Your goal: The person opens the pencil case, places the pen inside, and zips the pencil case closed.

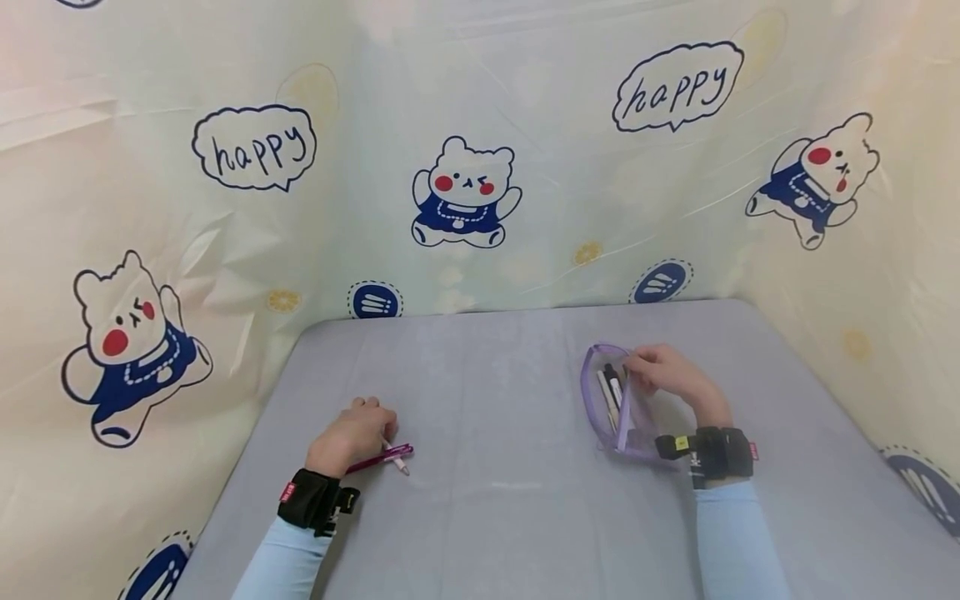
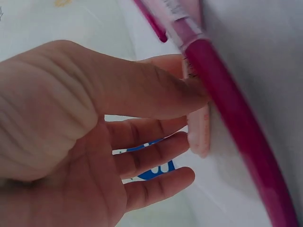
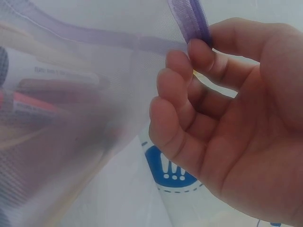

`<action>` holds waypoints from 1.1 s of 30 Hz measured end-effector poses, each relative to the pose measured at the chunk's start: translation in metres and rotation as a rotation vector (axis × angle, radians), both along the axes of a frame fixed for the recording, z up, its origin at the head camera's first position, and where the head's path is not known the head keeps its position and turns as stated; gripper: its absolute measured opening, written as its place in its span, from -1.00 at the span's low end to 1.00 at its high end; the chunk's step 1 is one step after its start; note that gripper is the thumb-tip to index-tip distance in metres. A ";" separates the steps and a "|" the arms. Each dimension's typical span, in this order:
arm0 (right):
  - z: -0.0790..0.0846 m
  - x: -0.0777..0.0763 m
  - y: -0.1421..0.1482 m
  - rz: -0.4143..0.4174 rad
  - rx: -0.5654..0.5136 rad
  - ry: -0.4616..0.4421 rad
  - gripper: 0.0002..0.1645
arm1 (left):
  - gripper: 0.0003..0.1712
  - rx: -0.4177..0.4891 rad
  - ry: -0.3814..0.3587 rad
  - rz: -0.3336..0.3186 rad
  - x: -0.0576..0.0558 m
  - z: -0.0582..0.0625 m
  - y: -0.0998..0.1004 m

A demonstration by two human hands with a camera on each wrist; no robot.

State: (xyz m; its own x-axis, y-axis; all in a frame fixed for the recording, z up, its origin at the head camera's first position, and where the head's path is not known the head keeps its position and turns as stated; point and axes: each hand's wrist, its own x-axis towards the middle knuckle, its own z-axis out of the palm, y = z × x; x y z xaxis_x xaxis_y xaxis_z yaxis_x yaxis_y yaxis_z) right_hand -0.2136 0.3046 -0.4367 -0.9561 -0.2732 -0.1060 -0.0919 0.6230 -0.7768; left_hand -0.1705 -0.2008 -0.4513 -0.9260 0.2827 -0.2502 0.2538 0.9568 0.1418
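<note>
At the left of the table, my left hand (image 1: 356, 433) pinches a pale pink pen (image 2: 200, 130) between thumb and index finger, the other fingers extended. A magenta pen (image 1: 397, 452) with a clear section crosses over the pale one, close to the thumb. On the right side, a see-through mesh pencil case (image 1: 637, 437) with purple edging gapes open. My right hand (image 1: 667, 372) pinches its purple zipper edge (image 3: 191, 23) between thumb and index finger, other fingers curled. Inside the case lie several pens, among them a black-and-white marker (image 1: 614, 385).
A grey cloth-covered table (image 1: 510, 500) spreads under both hands. Behind it and along the sides hangs a pale curtain (image 1: 555, 167) printed with bears and lettering. Bands with small cameras are strapped to both wrists.
</note>
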 end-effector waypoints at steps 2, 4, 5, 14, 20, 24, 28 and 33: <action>0.000 -0.001 0.000 -0.004 -0.003 0.003 -0.65 | -0.82 -0.023 0.019 -0.010 0.000 -0.001 0.001; -0.001 -0.002 0.001 -0.003 -0.004 0.010 -0.64 | -0.80 -0.044 0.031 -0.021 0.000 -0.001 0.002; -0.001 -0.002 0.001 -0.005 -0.007 0.012 -0.64 | -0.79 -0.051 0.032 -0.024 0.000 -0.001 0.002; -0.003 -0.002 0.001 0.000 -0.015 0.008 -0.66 | -0.85 -0.014 -0.021 -0.015 -0.003 -0.002 0.002; -0.003 0.000 0.001 0.001 -0.001 0.000 -0.66 | -0.87 0.088 -0.040 0.016 -0.005 -0.004 0.004; -0.003 0.002 0.001 0.005 0.003 0.000 -0.66 | -0.90 0.135 -0.051 0.038 -0.005 -0.005 0.006; 0.002 0.004 -0.002 0.010 0.002 0.002 -0.66 | -0.92 0.157 -0.043 0.043 -0.007 -0.006 0.007; 0.025 0.017 -0.014 0.019 0.001 -0.004 -0.68 | -0.92 0.162 -0.030 0.036 -0.009 -0.003 0.009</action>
